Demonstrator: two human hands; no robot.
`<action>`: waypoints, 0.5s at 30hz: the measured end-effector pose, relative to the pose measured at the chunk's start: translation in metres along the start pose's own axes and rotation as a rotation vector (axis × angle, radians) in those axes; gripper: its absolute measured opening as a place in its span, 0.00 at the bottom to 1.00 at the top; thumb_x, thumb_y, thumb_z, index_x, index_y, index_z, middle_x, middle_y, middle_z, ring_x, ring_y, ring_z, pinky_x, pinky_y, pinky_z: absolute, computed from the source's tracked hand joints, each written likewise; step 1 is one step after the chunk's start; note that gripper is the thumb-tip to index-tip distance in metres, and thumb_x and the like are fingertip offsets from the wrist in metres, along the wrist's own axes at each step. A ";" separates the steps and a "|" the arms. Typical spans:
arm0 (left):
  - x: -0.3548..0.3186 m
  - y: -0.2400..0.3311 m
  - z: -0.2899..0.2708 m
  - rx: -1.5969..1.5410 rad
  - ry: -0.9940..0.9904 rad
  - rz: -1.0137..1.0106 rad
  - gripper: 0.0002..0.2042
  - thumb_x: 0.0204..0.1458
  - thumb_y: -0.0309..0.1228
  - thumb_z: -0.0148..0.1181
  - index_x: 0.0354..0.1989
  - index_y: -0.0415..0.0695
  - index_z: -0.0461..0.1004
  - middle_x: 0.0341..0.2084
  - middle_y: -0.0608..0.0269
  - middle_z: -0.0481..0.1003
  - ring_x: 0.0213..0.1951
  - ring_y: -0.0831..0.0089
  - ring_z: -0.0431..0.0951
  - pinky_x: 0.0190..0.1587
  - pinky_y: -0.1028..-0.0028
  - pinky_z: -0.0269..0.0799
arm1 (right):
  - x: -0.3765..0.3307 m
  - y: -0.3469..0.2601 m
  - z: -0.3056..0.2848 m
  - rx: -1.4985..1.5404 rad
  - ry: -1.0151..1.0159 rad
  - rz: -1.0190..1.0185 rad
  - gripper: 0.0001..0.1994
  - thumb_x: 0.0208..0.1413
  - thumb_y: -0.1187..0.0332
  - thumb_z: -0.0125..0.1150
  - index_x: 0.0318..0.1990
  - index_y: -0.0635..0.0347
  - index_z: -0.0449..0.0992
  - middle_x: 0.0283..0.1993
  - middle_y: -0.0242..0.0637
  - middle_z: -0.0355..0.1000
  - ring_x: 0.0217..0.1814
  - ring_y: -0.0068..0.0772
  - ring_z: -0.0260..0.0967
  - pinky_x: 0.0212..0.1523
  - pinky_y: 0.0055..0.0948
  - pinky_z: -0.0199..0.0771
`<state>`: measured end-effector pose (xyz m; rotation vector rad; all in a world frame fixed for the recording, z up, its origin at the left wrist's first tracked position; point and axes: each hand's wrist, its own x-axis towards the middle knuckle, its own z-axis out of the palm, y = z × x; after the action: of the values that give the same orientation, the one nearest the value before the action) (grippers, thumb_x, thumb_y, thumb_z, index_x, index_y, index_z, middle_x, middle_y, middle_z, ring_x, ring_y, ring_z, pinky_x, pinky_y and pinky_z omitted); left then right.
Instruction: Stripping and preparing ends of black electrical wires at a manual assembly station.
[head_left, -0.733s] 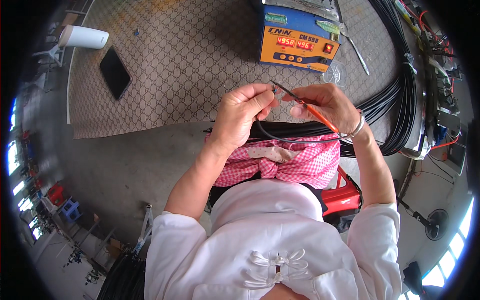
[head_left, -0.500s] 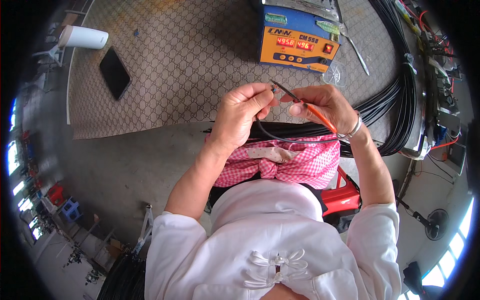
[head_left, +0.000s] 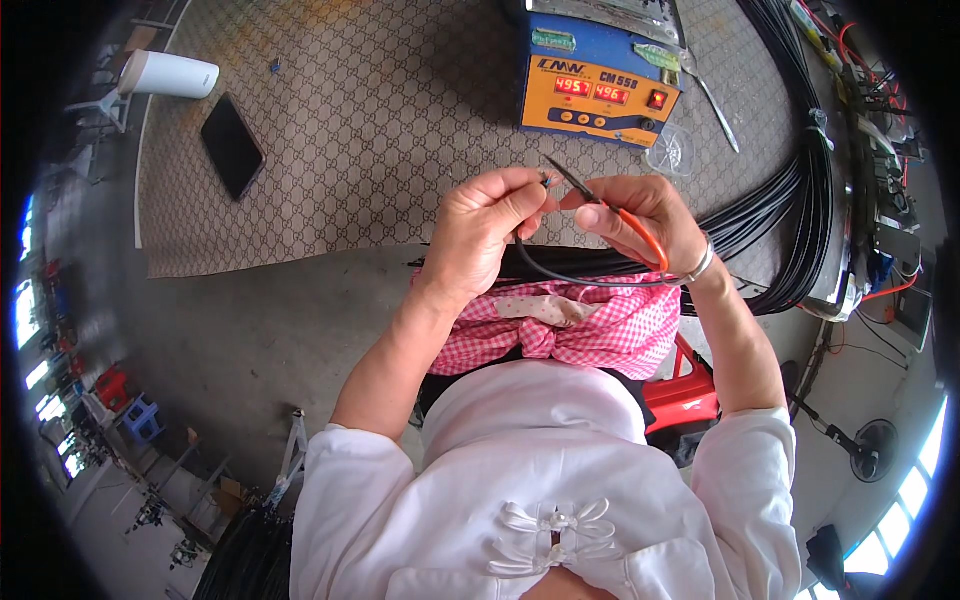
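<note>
My left hand (head_left: 482, 228) pinches the end of a black cable (head_left: 545, 273) between thumb and fingers. Small coloured wires stick out of the cable end beside my fingertips. From there the cable loops down and runs rightward below my right hand. Closed round a pair of scissors (head_left: 572, 179) with orange handles and dark blades, my right hand (head_left: 655, 212) is just right of the cable end. The blades point up and to the left, a little past the wires; whether they touch them I cannot tell.
On the patterned table (head_left: 370, 140) stand a blue and orange soldering station (head_left: 600, 85), a small clear dish (head_left: 670, 150) and a metal spoon (head_left: 715, 105). A dark phone (head_left: 232, 146) and white cup (head_left: 172, 75) are at left. Bundled black cables (head_left: 820, 215) curve along the right.
The scissors have turned slightly in my right hand, and their blades and handles look wider apart. My left hand stays in place with the cable.
</note>
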<state>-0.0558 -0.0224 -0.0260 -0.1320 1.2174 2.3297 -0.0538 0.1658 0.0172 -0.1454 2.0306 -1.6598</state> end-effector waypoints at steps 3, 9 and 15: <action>-0.001 0.002 0.000 0.017 0.001 -0.010 0.06 0.49 0.25 0.55 0.34 0.36 0.72 0.25 0.63 0.74 0.23 0.83 0.67 0.27 0.83 0.64 | 0.003 0.015 0.000 -0.225 0.068 -0.090 0.13 0.47 0.61 0.60 0.29 0.65 0.73 0.16 0.30 0.62 0.19 0.22 0.56 0.22 0.23 0.60; -0.003 0.004 0.003 0.038 -0.013 0.033 0.07 0.49 0.25 0.55 0.36 0.38 0.72 0.29 0.61 0.74 0.29 0.80 0.70 0.34 0.82 0.66 | 0.014 0.035 0.007 -1.011 0.204 -0.335 0.13 0.41 0.73 0.56 0.38 0.60 0.70 0.26 0.38 0.67 0.31 0.38 0.65 0.31 0.32 0.67; -0.003 0.004 0.005 0.028 0.047 0.064 0.06 0.47 0.24 0.57 0.34 0.39 0.73 0.30 0.65 0.74 0.34 0.82 0.71 0.40 0.83 0.66 | 0.016 0.044 0.013 -1.112 0.255 -0.346 0.18 0.39 0.74 0.54 0.44 0.58 0.68 0.32 0.38 0.67 0.37 0.40 0.65 0.36 0.34 0.68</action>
<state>-0.0543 -0.0216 -0.0192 -0.1408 1.2939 2.3756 -0.0513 0.1589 -0.0307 -0.7133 3.0303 -0.5107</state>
